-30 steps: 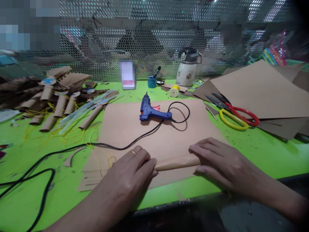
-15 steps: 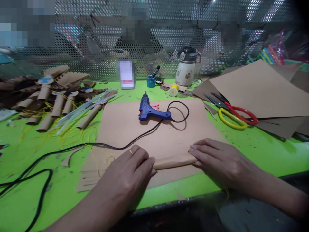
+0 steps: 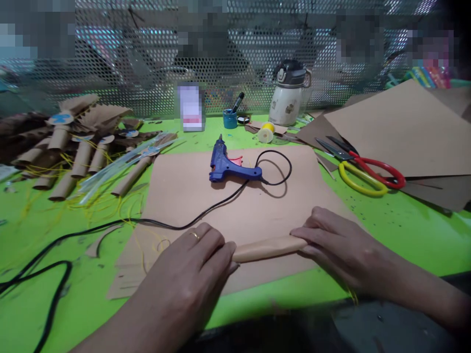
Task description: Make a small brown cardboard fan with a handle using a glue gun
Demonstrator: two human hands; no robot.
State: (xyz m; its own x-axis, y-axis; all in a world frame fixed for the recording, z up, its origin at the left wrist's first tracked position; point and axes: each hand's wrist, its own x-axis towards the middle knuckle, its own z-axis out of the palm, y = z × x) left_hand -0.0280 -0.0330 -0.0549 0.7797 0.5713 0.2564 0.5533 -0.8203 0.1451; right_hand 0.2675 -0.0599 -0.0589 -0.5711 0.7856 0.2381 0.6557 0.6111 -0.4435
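A narrow roll of brown paper [image 3: 270,248] lies crosswise near the front of a stack of brown paper sheets [image 3: 191,196]. My left hand [image 3: 195,264] closes its fingers over the roll's left end. At the opposite end, my right hand [image 3: 331,245] pinches the roll between thumb and fingers. Both ends of the roll are hidden by the fingers. Beyond the hands, a blue hot glue gun [image 3: 235,165] with a pink trigger rests on the sheets, its black cord [image 3: 158,223] running off to the left.
Paper tubes with pleated tops [image 3: 81,152], clear glue sticks [image 3: 110,171] and yellow thread lie at left. Scissors [image 3: 364,171] with red and yellow handles and brown sheets [image 3: 397,132] are at right. Behind stand a phone [image 3: 190,108], a blue pot [image 3: 230,118], a yellow spool [image 3: 266,132] and a bottle [image 3: 287,98].
The right fingers have bunched from lying flatter over the roll into a tighter pinch at its end. The left hand keeps its hold. The whole view has shifted slightly.
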